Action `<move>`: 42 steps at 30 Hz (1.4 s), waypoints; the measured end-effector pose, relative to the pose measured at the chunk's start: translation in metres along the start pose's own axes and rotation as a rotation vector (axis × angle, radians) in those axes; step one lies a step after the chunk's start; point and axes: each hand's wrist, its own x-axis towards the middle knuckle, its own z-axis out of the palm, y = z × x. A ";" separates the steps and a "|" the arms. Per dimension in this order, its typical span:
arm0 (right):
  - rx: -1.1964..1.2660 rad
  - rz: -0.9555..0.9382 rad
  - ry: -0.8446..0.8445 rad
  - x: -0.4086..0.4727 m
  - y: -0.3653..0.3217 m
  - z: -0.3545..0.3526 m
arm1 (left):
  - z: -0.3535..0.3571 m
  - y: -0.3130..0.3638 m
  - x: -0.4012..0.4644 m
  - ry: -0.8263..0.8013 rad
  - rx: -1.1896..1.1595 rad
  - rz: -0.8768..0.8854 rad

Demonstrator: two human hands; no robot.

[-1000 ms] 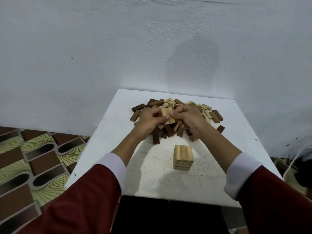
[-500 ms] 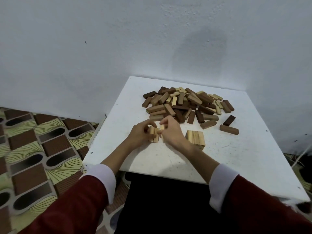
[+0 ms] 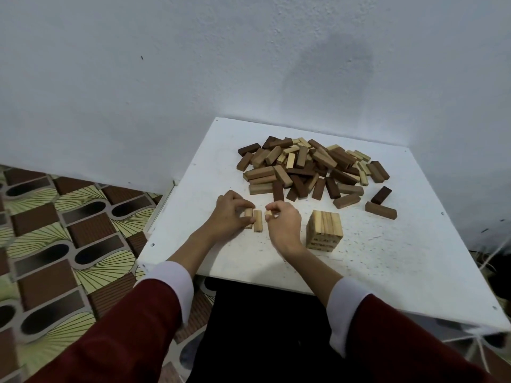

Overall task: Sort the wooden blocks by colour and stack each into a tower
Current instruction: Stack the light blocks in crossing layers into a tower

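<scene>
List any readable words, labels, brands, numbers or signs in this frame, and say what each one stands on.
None can be read.
Light tower: dark marks on its side faces, too small and blurred to tell whether they are print or wood grain.
Loose block pile, white table, wall and patterned floor: no text shows.

a single head-worn wide-angle camera looks forward and steeply down from above the near edge of the square white worktop [image 3: 387,261], close over it, taking in wall behind and patterned floor [image 3: 55,217] at left.
</scene>
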 end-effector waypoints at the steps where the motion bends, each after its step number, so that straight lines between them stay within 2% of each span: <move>1: 0.000 0.006 0.003 0.001 0.001 0.001 | 0.000 -0.002 0.000 0.002 -0.018 -0.003; 7: 0.029 -0.006 0.012 -0.001 0.006 0.003 | 0.005 0.001 -0.008 0.134 -0.136 0.018; 13: 0.049 -0.087 0.064 -0.013 0.015 0.000 | 0.005 -0.001 -0.014 0.249 -0.250 -0.044; 18: 0.142 -0.176 0.086 -0.021 0.027 0.000 | 0.003 0.000 -0.015 0.210 -0.309 -0.058; 25: 0.169 -0.258 0.083 -0.018 0.032 0.001 | 0.011 -0.001 -0.017 0.198 -0.226 0.030; 29: 0.176 -0.261 0.079 -0.016 0.035 0.002 | 0.013 0.002 -0.016 0.192 -0.271 -0.001; 34: 0.251 -0.217 0.010 -0.017 0.033 -0.002 | 0.004 0.006 -0.019 0.023 -0.434 -0.079; 37: 0.223 -0.229 -0.051 -0.016 0.033 -0.003 | 0.001 0.004 -0.020 -0.076 -0.335 -0.010; 42: 0.187 -0.277 -0.104 -0.017 0.032 -0.004 | 0.002 0.005 -0.021 -0.083 -0.310 0.032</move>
